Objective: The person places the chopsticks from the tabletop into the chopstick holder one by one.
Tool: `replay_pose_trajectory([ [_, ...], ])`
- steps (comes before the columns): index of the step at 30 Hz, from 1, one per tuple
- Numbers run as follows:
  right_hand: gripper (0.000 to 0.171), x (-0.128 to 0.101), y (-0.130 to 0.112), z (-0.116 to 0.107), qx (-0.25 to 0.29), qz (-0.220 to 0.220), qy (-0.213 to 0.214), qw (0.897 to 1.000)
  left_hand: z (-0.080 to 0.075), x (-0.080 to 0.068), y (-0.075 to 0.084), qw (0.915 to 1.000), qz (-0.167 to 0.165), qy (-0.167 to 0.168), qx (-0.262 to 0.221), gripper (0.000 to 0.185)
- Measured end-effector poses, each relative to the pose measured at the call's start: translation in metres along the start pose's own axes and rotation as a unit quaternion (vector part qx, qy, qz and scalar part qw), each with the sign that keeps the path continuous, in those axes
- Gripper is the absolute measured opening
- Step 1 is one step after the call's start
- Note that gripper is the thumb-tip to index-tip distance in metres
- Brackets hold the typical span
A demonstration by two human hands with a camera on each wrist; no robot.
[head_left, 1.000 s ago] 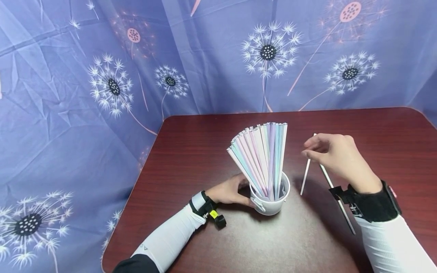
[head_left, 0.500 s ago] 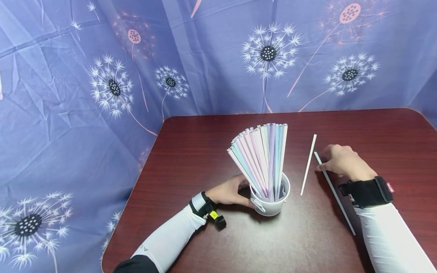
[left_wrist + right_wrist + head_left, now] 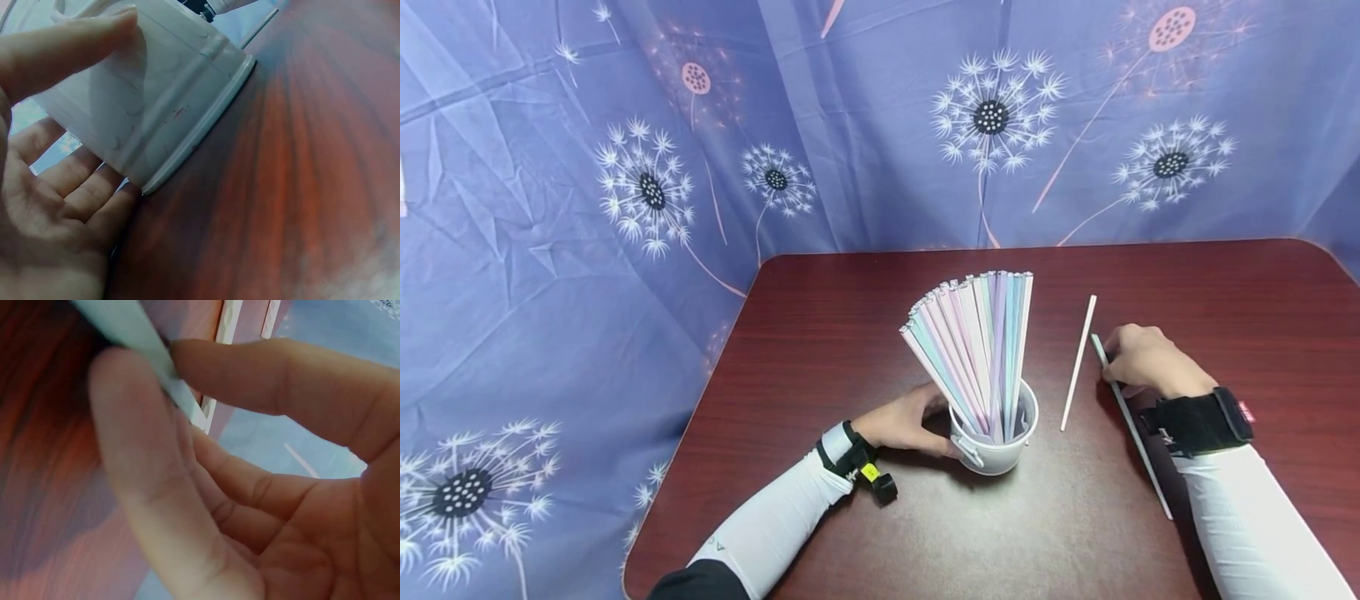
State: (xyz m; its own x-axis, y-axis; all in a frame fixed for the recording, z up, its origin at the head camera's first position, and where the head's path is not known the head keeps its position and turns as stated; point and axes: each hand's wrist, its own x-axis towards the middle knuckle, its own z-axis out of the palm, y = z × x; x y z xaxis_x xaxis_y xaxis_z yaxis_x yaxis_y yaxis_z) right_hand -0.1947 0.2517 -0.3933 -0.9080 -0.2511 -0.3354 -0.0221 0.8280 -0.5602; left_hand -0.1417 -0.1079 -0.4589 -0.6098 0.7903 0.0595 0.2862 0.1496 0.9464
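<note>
A white cup (image 3: pixel 996 446) stands on the dark red table (image 3: pixel 850 317) with several pastel straws (image 3: pixel 977 342) fanned out of it. My left hand (image 3: pixel 925 419) grips the cup's left side; the left wrist view shows the thumb (image 3: pixel 69 40) and fingers curled round the cup's wall (image 3: pixel 162 106). To the right, my right hand (image 3: pixel 1112 360) pinches the far end of a pale green straw (image 3: pixel 1138 446) that lies on the table. In the right wrist view this pale green straw (image 3: pixel 134 337) sits between thumb and forefinger. A white straw (image 3: pixel 1078 362) lies loose between cup and hand.
A blue cloth with dandelion prints (image 3: pixel 700 150) hangs behind and to the left of the table. The table's left edge (image 3: pixel 692 425) runs close to my left forearm. Bare tabletop lies in front of the cup and at the back.
My right hand has come down from above the table and laid the pale green straw flat beside the white one, still pinching it. The left hand and cup have not moved.
</note>
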Motion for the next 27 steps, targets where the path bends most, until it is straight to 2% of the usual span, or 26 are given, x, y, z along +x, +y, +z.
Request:
replay_pose_trajectory([
  [7,0.034,0.001,0.003,-0.003,-0.048,-0.022,0.014,0.999,0.001,-0.002,0.003,0.9996,-0.012,-0.008,0.024,0.073],
  [14,0.034,-0.007,0.002,-0.013,0.003,-0.032,0.032,0.999,0.001,0.0,0.001,0.9993,-0.01,0.0,0.036,0.071],
  [19,0.034,-0.019,-0.011,-0.024,0.006,-0.061,0.06,0.996,0.0,0.001,0.003,0.9983,-0.008,0.01,0.056,0.069],
  [24,0.033,-0.036,-0.03,-0.03,0.097,-0.094,0.067,0.988,0.0,0.0,0.003,0.9975,-0.024,0.016,0.065,0.073],
  [27,0.033,-0.048,-0.041,-0.031,0.18,-0.126,0.072,0.973,0.0,0.0,0.002,0.9973,-0.029,0.015,0.066,0.074],
])
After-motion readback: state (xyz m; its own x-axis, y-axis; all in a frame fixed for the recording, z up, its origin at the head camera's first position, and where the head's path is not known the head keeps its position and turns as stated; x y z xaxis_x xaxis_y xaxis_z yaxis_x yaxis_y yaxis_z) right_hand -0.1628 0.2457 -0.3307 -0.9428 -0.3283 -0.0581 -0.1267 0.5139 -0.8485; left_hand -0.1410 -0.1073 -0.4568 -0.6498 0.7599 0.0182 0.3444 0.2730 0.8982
